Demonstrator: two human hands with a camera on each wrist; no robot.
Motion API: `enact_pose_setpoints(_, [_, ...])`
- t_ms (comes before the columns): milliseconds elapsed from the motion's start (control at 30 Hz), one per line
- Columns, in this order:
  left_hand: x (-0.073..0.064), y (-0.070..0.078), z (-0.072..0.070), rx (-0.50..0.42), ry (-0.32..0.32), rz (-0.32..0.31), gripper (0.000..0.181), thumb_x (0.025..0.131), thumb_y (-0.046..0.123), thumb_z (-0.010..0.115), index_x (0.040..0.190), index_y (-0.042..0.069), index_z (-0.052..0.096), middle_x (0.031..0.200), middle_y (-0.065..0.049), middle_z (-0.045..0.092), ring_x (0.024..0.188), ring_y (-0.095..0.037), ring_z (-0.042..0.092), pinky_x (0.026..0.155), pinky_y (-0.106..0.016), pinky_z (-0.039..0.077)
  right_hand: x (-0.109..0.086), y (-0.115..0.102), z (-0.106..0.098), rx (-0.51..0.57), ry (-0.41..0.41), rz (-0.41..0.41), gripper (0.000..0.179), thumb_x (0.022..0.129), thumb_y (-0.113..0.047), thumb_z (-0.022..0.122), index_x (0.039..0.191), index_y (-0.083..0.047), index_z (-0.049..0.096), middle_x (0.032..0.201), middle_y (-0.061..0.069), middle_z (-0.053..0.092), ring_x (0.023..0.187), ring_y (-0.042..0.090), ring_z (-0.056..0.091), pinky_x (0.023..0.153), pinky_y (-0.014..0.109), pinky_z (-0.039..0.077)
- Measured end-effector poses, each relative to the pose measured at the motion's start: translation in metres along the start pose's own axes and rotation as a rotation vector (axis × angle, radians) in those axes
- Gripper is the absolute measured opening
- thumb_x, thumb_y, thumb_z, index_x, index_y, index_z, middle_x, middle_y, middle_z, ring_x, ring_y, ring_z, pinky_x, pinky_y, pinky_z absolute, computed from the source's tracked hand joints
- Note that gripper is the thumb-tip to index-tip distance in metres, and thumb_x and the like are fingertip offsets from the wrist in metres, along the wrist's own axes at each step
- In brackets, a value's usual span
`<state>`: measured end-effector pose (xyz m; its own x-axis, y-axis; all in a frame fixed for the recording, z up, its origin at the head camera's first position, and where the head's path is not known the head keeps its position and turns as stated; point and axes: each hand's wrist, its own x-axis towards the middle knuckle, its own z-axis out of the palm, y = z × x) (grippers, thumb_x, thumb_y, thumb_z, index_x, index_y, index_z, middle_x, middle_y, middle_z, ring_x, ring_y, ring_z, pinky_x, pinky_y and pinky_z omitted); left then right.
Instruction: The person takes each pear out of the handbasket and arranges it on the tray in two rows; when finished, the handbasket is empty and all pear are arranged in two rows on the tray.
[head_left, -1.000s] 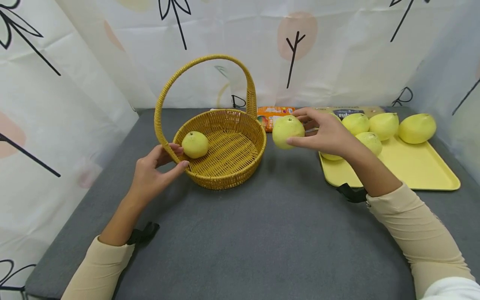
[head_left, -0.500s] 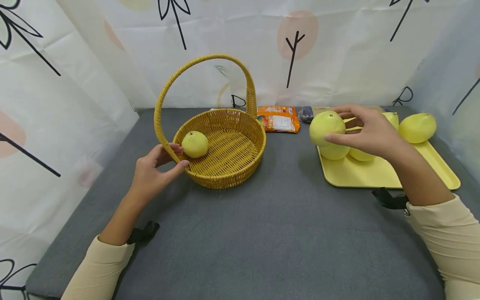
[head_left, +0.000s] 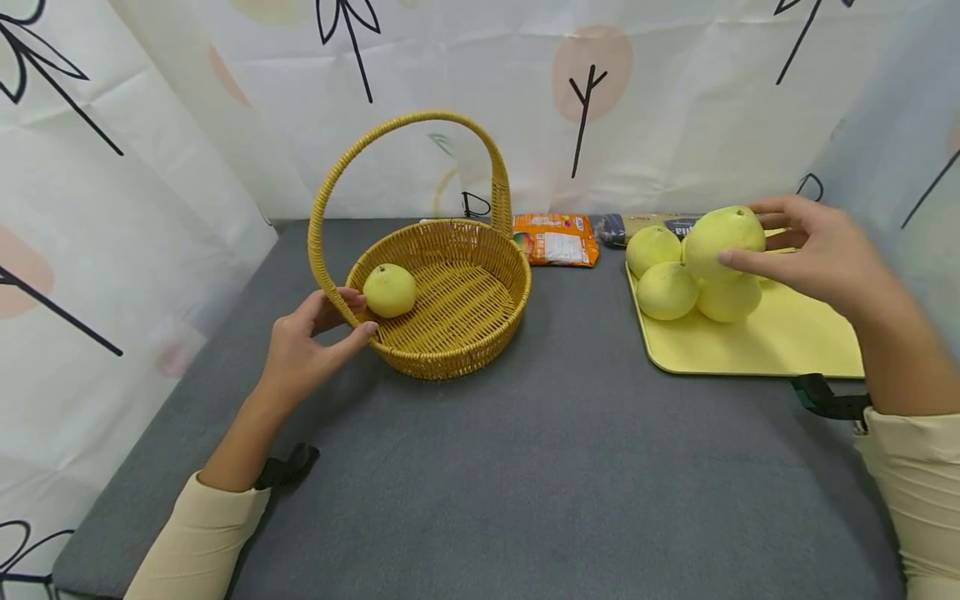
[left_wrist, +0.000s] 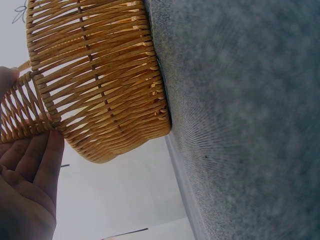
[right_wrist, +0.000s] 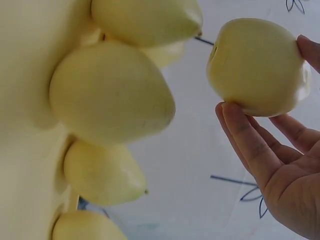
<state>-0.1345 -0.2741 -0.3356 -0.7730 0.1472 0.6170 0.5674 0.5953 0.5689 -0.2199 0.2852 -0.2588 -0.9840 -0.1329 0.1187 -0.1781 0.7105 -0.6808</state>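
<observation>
My left hand [head_left: 311,342] holds the yellow woven basket [head_left: 450,367] at its left rim, thumb and fingers around the foot of the arched handle. One yellow-green pear [head_left: 389,290] lies inside the basket, at the left. In the right wrist view, another pear [right_wrist: 257,67] is pinched between the thumb and fingertips of my right hand [right_wrist: 285,165]. That hand is raised over the yellow tray [head_left: 787,354] at the right. Several pears sit on the tray, among them a front-left pear [head_left: 667,290]; my right hand and the held pear hide part of the tray.
An orange snack packet [head_left: 557,240] lies at the back of the grey table [head_left: 480,475], right of the basket. Behind the tray is a long brown package [head_left: 637,223]. A white patterned curtain [head_left: 637,125] closes off the back and sides.
My right hand has carried its pear rightward, from beside the basket to above the tray. The left hand and basket stay in place.
</observation>
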Motion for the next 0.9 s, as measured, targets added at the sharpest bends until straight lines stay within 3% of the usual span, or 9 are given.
enact_pose_setpoints(100, [0.000, 0.000, 0.000, -0.004, 0.003, 0.002, 0.044, 0.080, -0.001, 0.083, 0.118, -0.001, 0.063, 0.112, -0.009, 0.072, 0.100, -0.029, 0.069, 0.087, -0.017, 0.054, 0.002, 0.011, -0.008, -0.030, 0.055, 0.022, 0.080, 0.089, -0.041, 0.077, 0.153, -0.011, 0.040, 0.138, 0.018, 0.048, 0.091, -0.006, 0.048, 0.065, 0.009, 0.042])
enact_pose_setpoints(200, [0.000, -0.001, 0.000, -0.002, 0.011, 0.011, 0.046, 0.078, -0.004, 0.084, 0.118, -0.001, 0.063, 0.112, -0.011, 0.072, 0.099, -0.030, 0.069, 0.087, -0.016, 0.053, 0.002, 0.021, -0.014, -0.070, 0.093, 0.053, 0.084, 0.090, -0.045, 0.074, 0.156, -0.011, 0.036, 0.139, 0.021, 0.047, 0.098, 0.003, 0.049, 0.067, 0.014, 0.039])
enact_pose_setpoints(367, [0.000, -0.001, 0.000, -0.002, 0.013, 0.009, 0.047, 0.077, -0.004, 0.085, 0.119, 0.000, 0.064, 0.112, -0.010, 0.072, 0.099, -0.028, 0.069, 0.087, -0.015, 0.053, 0.001, 0.033, -0.025, -0.103, 0.118, 0.090, 0.086, 0.092, -0.045, 0.071, 0.157, -0.005, 0.031, 0.143, 0.030, 0.042, 0.115, 0.037, 0.048, 0.063, 0.014, 0.035])
enact_pose_setpoints(400, [0.000, -0.001, 0.000, -0.004, 0.011, 0.006, 0.046, 0.078, -0.003, 0.084, 0.119, 0.000, 0.064, 0.112, -0.010, 0.072, 0.099, -0.028, 0.069, 0.087, -0.016, 0.053, 0.001, 0.035, -0.027, -0.110, 0.116, 0.093, 0.086, 0.093, -0.044, 0.070, 0.157, -0.003, 0.029, 0.144, 0.033, 0.040, 0.116, 0.041, 0.047, 0.066, 0.017, 0.041])
enact_pose_setpoints(500, [-0.001, -0.001, -0.001, -0.006, 0.008, 0.000, 0.044, 0.079, -0.002, 0.084, 0.118, 0.000, 0.063, 0.112, -0.008, 0.072, 0.100, -0.029, 0.069, 0.087, -0.017, 0.054, 0.000, 0.040, -0.031, -0.107, 0.112, 0.098, 0.086, 0.095, -0.041, 0.068, 0.156, 0.003, 0.026, 0.146, 0.041, 0.033, 0.120, 0.056, 0.041, 0.083, 0.045, 0.051])
enact_pose_setpoints(600, [-0.001, -0.003, 0.000, -0.001, 0.007, -0.004, 0.044, 0.080, -0.001, 0.083, 0.119, 0.000, 0.063, 0.112, -0.008, 0.072, 0.100, -0.030, 0.069, 0.087, -0.017, 0.054, 0.000, 0.046, -0.034, -0.106, 0.097, 0.117, 0.087, 0.096, -0.040, 0.065, 0.155, 0.007, 0.021, 0.145, 0.046, 0.028, 0.122, 0.065, 0.034, 0.090, 0.076, 0.035])
enact_pose_setpoints(800, [-0.001, -0.004, -0.001, 0.005, 0.004, -0.014, 0.044, 0.080, 0.000, 0.083, 0.119, 0.000, 0.063, 0.112, -0.008, 0.072, 0.100, -0.027, 0.069, 0.088, -0.017, 0.054, 0.000, 0.063, -0.038, -0.190, 0.006, 0.147, 0.088, 0.097, -0.045, 0.064, 0.150, 0.013, 0.024, 0.139, 0.049, 0.029, 0.117, 0.065, 0.034, 0.090, 0.078, 0.033])
enact_pose_setpoints(900, [-0.001, -0.003, -0.001, 0.003, 0.004, -0.007, 0.044, 0.080, -0.001, 0.083, 0.119, -0.001, 0.063, 0.112, -0.008, 0.072, 0.100, -0.027, 0.069, 0.088, -0.018, 0.054, 0.000, 0.073, -0.039, -0.191, -0.003, 0.134, 0.076, 0.097, -0.041, 0.066, 0.142, 0.014, 0.037, 0.131, 0.047, 0.040, 0.096, 0.038, 0.061, 0.086, 0.075, 0.037])
